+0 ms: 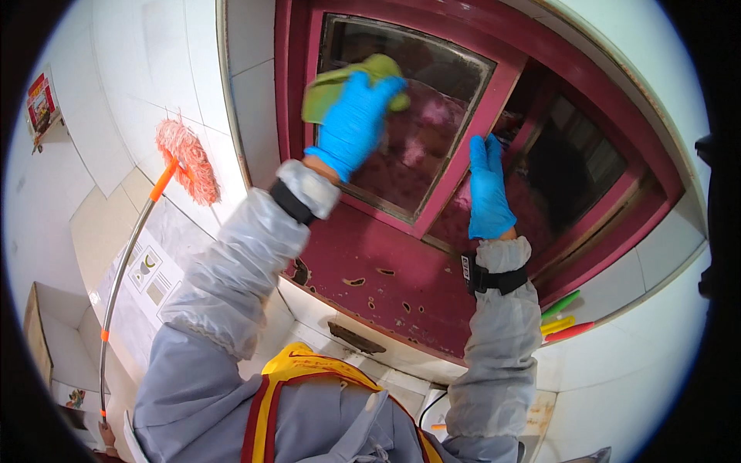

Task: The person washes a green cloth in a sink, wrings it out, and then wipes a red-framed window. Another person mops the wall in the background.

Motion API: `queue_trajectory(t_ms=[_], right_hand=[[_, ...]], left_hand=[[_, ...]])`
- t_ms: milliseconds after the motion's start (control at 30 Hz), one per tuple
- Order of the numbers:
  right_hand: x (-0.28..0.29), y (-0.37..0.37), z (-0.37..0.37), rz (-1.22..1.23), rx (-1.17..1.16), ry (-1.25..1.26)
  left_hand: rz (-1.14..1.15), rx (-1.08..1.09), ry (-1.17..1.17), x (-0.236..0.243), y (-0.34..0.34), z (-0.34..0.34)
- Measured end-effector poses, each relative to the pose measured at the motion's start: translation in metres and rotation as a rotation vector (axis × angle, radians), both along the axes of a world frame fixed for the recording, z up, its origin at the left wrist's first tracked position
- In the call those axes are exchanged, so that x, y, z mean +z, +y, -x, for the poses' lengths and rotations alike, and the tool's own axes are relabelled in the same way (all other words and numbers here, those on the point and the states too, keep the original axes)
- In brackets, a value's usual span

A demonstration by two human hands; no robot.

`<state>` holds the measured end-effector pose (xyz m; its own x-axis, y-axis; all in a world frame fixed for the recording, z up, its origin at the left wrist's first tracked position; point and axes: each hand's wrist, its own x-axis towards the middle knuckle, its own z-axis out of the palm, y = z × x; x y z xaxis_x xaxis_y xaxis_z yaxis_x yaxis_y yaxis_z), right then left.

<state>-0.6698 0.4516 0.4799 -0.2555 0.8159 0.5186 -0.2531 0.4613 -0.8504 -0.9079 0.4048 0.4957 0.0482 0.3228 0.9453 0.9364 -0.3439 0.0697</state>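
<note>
My left hand [351, 123], in a blue glove, is closed on a green cloth [324, 92]. The cloth is bunched under the fingers against the upper left of a glass pane [413, 147] in a dark pink window frame [454, 181]. My right hand [488, 189], gloved in blue too, rests along the sash's right upright with its fingers stretched upward. No object shows in it. Beyond that upright lies a second, darker pane [575, 158]. The left hand is slightly blurred.
A mop with a pink head [187, 160] leans against the tiled wall at left. Below the window is a pink sill [370, 262] with chipped paint. Green, yellow and red handles [567, 326] lie at its right end. A printed sheet [150, 274] hangs at left.
</note>
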Motion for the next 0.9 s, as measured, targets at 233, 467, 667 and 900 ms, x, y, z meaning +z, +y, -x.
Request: queue_trajectory(t_ms=[233,467,667,900], right_hand=[[0.009,-0.003,-0.001,-0.006,-0.034,-0.118],[0.000,0.003,-0.004,-0.050,-0.028,-0.109],[-0.002,0.011,-0.006,-0.027,-0.057,-0.084],[-0.002,0.005,-0.004,-0.023,-0.034,-0.056]], left_hand=[[0.501,-0.147,0.148,-0.071,-0.023,-0.055],[0.485,-0.043,-0.326,-0.043,-0.039,0.049],[0.245,-0.007,-0.288,-0.071,-0.023,-0.008],[0.440,0.042,-0.352,-0.074,-0.037,-0.004]])
